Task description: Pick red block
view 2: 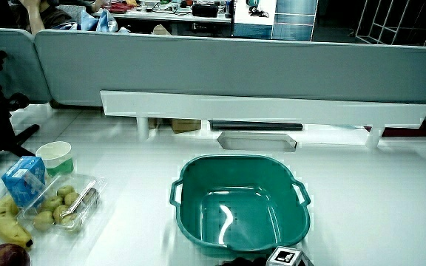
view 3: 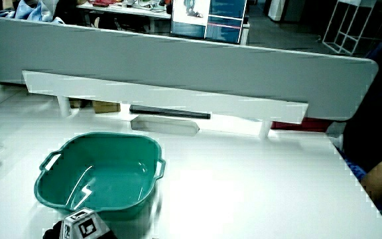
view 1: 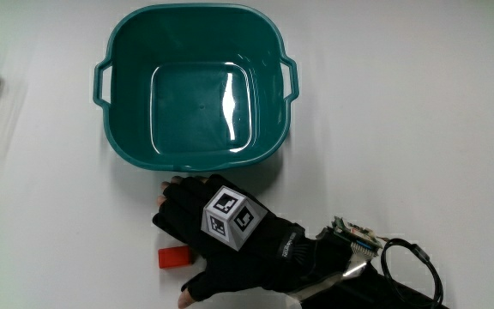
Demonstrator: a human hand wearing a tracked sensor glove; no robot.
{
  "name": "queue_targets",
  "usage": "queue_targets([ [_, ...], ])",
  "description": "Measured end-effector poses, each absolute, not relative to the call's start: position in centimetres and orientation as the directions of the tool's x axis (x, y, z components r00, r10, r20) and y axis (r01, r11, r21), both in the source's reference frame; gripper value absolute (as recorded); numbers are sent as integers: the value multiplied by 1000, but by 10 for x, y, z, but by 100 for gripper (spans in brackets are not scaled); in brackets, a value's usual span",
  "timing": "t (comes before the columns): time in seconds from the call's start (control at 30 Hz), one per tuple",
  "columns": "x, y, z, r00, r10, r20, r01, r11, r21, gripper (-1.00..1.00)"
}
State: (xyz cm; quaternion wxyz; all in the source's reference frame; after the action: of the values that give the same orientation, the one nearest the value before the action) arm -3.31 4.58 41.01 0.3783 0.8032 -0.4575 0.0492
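**Green tub, black glove, little red block**

White is the colour of the big table (view 1: pixel 418 103), and everything sits on it. A long grey partition (view 2: pixel 235 70) stands along the table's edge, with a white shelf (view 2: pixel 265 112) low in front of it, seen in both side views.

The biggest thing on the table is a green plastic tub (view 1: pixel 131 51) with a small handle on each of two sides. Nothing lies inside it, and light shines on its floor.

The hand (view 1: pixel 221 236) in the black glove lies flat on the table, just beside the tub and nearer to the person than the tub. Its fingertips (view 1: pixel 178 183) almost reach the tub's wall. The fingers are spread and loose, and they hold nothing. A small patterned cube (view 1: pixel 230 217) sits on the back of the glove. Black wires (view 1: pixel 414 262) run from the wrist.

The red block (view 1: pixel 174 257) lies on the table right at the hand, touching the glove between the fingers and the thumb. Part of it is hidden under the hand. The hand has not gripped it.

In a side view, near the table's edge and well apart from the tub, sit a clear box of small green fruit (view 2: pixel 61 205), a blue carton (view 2: pixel 24 179), a white and green cup (view 2: pixel 55 157) and a banana (view 2: pixel 6 222).
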Motion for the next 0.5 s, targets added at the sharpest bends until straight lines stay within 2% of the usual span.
queue_targets([
  [0.07,-34,46,413,574,-694,435,-773,-282,569,0],
  [0.13,-34,45,411,580,-693,428,-771,-297,564,0],
  [0.5,-33,42,408,560,-695,451,-805,-329,494,25],
])
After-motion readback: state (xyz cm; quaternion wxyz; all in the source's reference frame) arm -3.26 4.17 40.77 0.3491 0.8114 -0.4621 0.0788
